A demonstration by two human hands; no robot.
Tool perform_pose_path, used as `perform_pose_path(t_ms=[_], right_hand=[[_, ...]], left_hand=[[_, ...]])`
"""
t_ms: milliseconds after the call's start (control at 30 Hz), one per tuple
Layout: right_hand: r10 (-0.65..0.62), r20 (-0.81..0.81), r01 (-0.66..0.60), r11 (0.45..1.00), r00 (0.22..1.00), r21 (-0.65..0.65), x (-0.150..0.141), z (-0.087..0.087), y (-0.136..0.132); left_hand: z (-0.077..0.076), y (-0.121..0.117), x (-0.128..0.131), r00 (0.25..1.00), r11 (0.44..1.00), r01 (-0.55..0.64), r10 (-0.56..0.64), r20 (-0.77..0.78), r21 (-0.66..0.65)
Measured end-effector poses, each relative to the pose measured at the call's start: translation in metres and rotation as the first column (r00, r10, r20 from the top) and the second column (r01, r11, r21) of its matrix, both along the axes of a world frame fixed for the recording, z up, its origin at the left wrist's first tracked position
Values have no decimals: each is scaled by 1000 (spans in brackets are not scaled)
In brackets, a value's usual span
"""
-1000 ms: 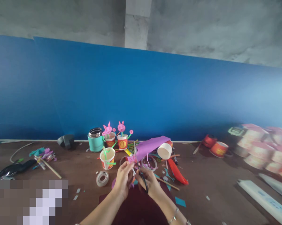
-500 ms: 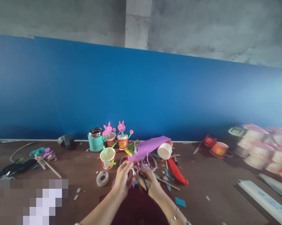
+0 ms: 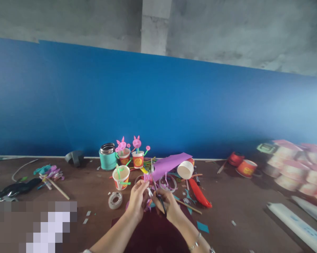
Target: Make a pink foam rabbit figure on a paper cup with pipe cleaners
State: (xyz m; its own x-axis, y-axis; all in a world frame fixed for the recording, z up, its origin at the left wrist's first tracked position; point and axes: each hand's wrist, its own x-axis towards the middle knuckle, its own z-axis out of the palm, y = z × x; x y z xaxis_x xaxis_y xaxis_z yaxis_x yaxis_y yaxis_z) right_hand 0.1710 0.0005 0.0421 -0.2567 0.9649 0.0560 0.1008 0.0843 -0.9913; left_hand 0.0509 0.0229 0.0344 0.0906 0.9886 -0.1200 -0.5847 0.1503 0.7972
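Note:
My left hand (image 3: 137, 197) pinches a small pink paper piece (image 3: 147, 177) between thumb and fingers. In my right hand (image 3: 170, 203) are black-handled scissors (image 3: 163, 204), their blades parted and pointing away from me, close to that piece. A white scrap (image 3: 150, 192) shows between the hands. Just beyond the blades lies a purple paper sheet (image 3: 169, 164); whether it joins the pink piece I cannot tell. Left of the hands stands a paper cup with green straws (image 3: 121, 179). Behind it are two cups (image 3: 138, 161) topped with pink animal-face cutouts (image 3: 136, 143).
A tape roll (image 3: 115, 200) lies left of my forearm, near a teal jar (image 3: 107, 158). To the right are a tipped paper cup (image 3: 186, 169), a red packet (image 3: 200, 194) and a wooden stick (image 3: 189, 206). Stacked cups (image 3: 290, 167) and a white power strip (image 3: 295, 223) sit far right.
Almost nothing differs. My hands, the scissors and the pink paper stay in nearly the same place, with only a tiny shift of the whole view.

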Motion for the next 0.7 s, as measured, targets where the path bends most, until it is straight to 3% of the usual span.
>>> perform_pose_path(t_ms=[333, 567, 700], right_hand=[[6, 41, -6, 1000, 999, -19, 0, 2, 0], [19, 29, -18, 999, 999, -32, 4, -5, 2], [-49, -26, 48, 999, 998, -18, 5, -8, 4]], left_hand=[[-1, 1, -2, 1000, 1000, -11, 11, 11, 24], [-1, 3, -3, 999, 998, -44, 44, 1, 51], [2, 2, -3, 999, 997, -35, 37, -28, 71]])
